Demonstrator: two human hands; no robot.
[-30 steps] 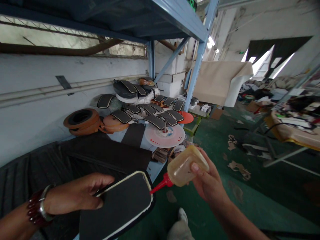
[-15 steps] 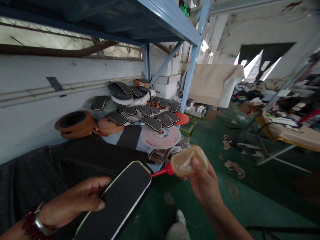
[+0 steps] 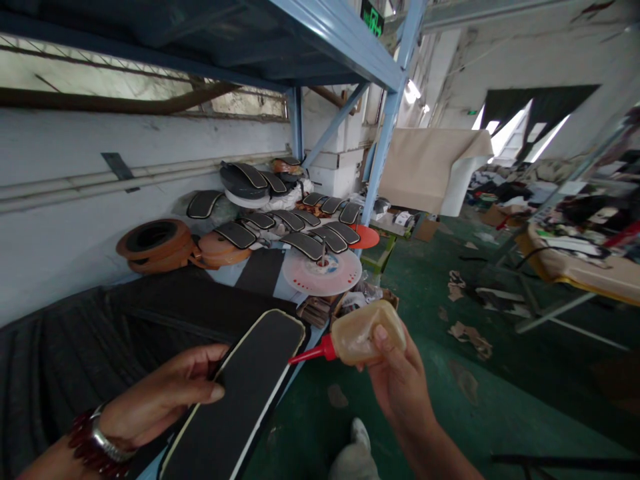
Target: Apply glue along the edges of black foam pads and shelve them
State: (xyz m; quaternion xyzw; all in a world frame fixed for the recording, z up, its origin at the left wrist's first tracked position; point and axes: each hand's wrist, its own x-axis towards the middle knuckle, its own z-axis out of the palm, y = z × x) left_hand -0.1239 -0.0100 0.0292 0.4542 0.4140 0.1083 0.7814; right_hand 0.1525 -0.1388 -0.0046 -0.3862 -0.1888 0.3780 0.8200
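Note:
My left hand grips a long black padded strip by its left edge, thumb on top. The strip has a rounded far end, and a pale line runs along its rim, whiter on the right side. In my right hand is a squeeze bottle of amber liquid, lying on its side. Its red nozzle points left, with the tip at the strip's right edge near the rounded end. My right thumb presses into the bottle's side.
Several similar black strips lie across the shelf beyond, around a translucent disc with a spindle. Brown rolls stand by the wall. A blue rack post rises behind. Scraps lie on the green floor.
The bottle and its nozzle have moved left and slightly down, along the strip's right edge toward me. The strip and my left hand have shifted slightly right and up in view.

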